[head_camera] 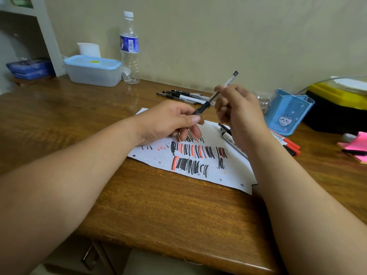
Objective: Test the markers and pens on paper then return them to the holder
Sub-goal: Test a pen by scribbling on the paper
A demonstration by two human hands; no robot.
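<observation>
Both hands — left hand (170,122), right hand (238,110) — grip one pen (216,94).

Paper (198,161) lies mid-desk (158,205); I take it as dial centre. 12 o'clock: loose pens (182,96) on the desk, behind the paper. 2 o'clock: holder (288,112). 3 o'clock: markers (291,144), in front of the holder. 11 o'clock, well apart: lidded container (93,70), bottle (130,48) just right of it. Above the paper's far edge, left hand (168,122) and right hand (240,112) grip the held pen (206,106).
</observation>
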